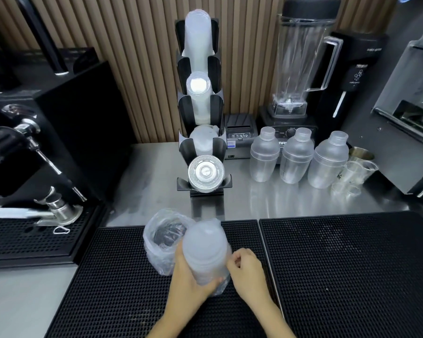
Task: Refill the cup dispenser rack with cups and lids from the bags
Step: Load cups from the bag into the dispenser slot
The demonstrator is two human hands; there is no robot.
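Stripping the bag (pixel 221 286) off the stack of cups (pixel 203 250), directly in front of the rack (pixel 200 98) on the black mat (pixel 122 276). Left hand (pixel 188 279) wrapped round the stack's lower part; right hand (pixel 244 264) pinching the plastic at its side. Best done holding firmly low down, peeling the film downward, keeping the stack upright and nested. Second bag (pixel 159 240) just left of the stack. Lids (pixel 206 172) already in the rack's bottom slot.

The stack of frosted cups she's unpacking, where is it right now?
In the head view, the stack of frosted cups stands low centre on the black bar mat, gripped by the left hand, with the right hand pinching its plastic bag.
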